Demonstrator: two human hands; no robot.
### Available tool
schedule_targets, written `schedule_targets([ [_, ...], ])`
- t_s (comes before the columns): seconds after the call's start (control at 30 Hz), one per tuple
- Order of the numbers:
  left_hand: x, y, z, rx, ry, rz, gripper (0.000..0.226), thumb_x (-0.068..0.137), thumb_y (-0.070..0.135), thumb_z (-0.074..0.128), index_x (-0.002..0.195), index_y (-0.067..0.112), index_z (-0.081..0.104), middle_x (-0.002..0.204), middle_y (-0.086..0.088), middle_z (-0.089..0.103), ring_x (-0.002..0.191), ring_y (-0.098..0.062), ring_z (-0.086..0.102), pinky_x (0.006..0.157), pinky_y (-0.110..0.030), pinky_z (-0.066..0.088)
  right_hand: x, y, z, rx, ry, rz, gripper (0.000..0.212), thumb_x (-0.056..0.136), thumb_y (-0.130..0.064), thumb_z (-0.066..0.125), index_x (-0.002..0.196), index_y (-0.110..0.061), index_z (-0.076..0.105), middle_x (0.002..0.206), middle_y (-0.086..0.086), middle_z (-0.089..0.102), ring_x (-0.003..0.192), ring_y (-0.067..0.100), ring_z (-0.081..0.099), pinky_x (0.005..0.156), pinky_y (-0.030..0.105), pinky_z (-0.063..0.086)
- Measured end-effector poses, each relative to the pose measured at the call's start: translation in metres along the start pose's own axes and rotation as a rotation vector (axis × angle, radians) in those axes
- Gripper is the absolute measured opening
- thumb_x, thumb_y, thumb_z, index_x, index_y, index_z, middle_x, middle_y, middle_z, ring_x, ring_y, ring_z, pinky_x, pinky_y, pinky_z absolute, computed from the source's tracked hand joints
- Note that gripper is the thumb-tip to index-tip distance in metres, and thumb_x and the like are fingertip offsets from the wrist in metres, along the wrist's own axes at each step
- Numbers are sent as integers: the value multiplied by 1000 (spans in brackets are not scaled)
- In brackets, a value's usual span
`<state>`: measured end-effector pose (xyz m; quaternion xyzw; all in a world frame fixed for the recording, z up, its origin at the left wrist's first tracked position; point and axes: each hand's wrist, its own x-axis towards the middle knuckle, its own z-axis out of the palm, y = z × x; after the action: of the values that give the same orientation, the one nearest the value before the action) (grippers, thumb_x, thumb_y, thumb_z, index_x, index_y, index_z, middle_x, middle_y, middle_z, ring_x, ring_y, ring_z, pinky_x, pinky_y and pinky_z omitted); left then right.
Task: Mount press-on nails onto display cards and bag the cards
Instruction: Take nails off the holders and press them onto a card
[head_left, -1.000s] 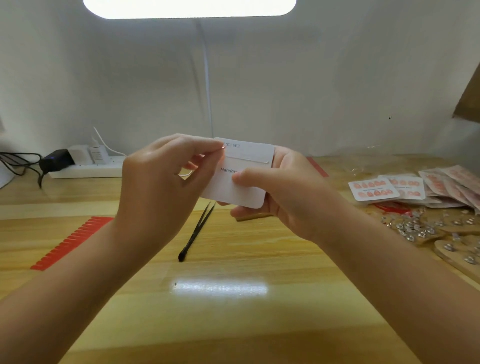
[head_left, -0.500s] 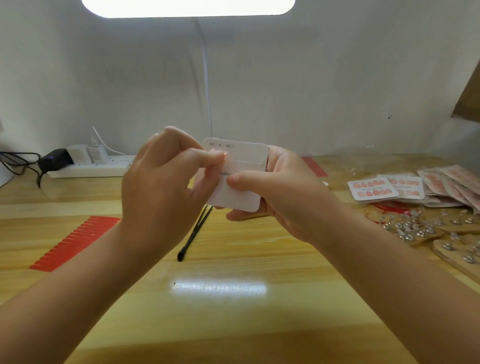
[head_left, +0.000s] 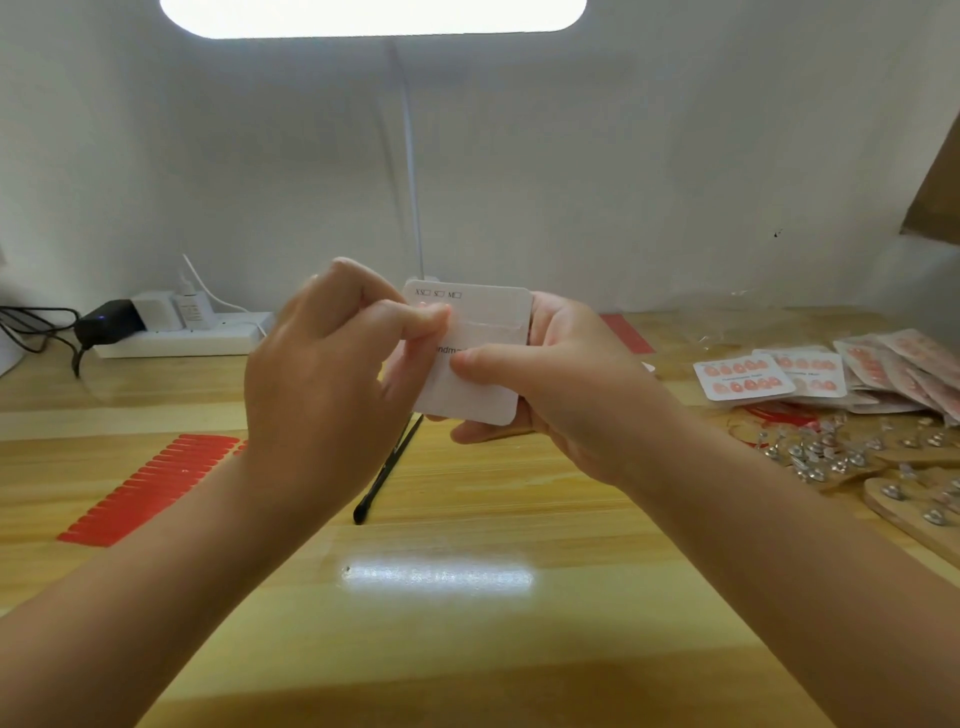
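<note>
Starting at the far left, a power strip (head_left: 182, 338) with a black adapter plugged in is sitting against the wall. Nearer me on the left, a row of loose red press-on nails (head_left: 150, 486) is lying on the wooden table (head_left: 467, 649), unmounted, so I am judging that plenty of mounting is left.

In the middle, my left hand (head_left: 332, 379) is pinching at the left edge of a white display card (head_left: 480, 322), thumb and forefinger closed on what looks like a tape strip or liner there; I cannot tell exactly which. The card is being held up off the table, upright, between both hands, and no nails are showing on its visible face. Below it, black tweezers (head_left: 387, 475) are lying on the table, untouched.

My right hand (head_left: 550, 384) is gripping the card from the right, thumb pressing on its face and fingers curled behind.

At the far right, finished work is piling up: bagged cards (head_left: 748, 376) carrying pink nails are overlapping in a stack. Just near of them, wooden boards (head_left: 914, 499) studded with small silvery stands are resting. I am judging the job as partly done, with this card at its preparation step and bagging to come.
</note>
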<state>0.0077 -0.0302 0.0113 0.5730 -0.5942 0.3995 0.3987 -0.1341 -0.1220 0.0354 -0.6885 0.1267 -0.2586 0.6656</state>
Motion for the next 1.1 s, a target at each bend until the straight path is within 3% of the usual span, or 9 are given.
schedule_targets([
  [0.47,0,1,0,13,-32,-15,18,93,17,63,90,3,73,84,-14,60,70,-28,57,49,-44,50,2,2,-1,-33,18,17,36,87,1,63,120,-12,53,108,16,65,80,29,73,55,30,57],
  [0.63,0,-2,3,6,-6,50,16,93,15,65,91,2,74,83,-14,62,68,-28,59,50,-43,49,3,3,-4,-95,46,-3,32,88,-3,64,114,-18,56,102,11,68,77,29,73,70,49,60],
  [0.73,1,-2,3,-41,6,84,16,92,15,65,99,5,74,85,-11,63,71,-26,55,59,-39,46,3,3,-6,-29,46,-24,32,87,1,63,116,-12,56,104,15,67,78,27,73,56,34,58],
  [0.8,4,0,2,-137,7,-9,19,93,18,58,107,9,70,92,-6,57,79,-21,52,69,-30,44,4,3,-9,5,48,-26,31,87,3,62,114,-12,56,103,15,67,77,28,73,55,32,58],
  [0.9,10,3,-1,-332,-23,-379,17,96,27,51,110,24,60,102,1,58,83,-4,56,69,-10,47,6,4,-13,21,41,-11,30,87,4,61,112,-13,56,102,14,68,76,29,73,56,34,59],
  [0.93,11,3,0,-435,-66,-522,14,97,31,52,108,27,60,99,3,64,82,-5,60,68,-10,49,6,4,-14,23,35,-4,31,87,3,61,112,-14,57,103,14,68,76,29,73,56,34,58],
  [1.0,12,0,1,-700,-164,-770,17,95,36,54,98,26,66,89,2,73,83,-14,68,74,-27,57,7,5,-15,21,31,10,31,87,2,62,111,-16,58,105,14,68,79,30,73,57,36,58],
  [1.07,13,-2,2,-828,-221,-881,18,91,36,56,87,24,70,83,0,75,85,-24,69,85,-44,56,8,7,-16,-7,47,26,28,86,-1,63,109,-17,59,106,14,68,86,32,72,63,41,60],
  [1.1,13,-2,2,-829,-220,-864,17,90,34,58,83,25,71,81,0,75,84,-25,70,84,-42,56,9,8,-17,-32,62,28,25,86,-5,65,108,-17,60,107,14,68,90,33,71,68,47,60],
])
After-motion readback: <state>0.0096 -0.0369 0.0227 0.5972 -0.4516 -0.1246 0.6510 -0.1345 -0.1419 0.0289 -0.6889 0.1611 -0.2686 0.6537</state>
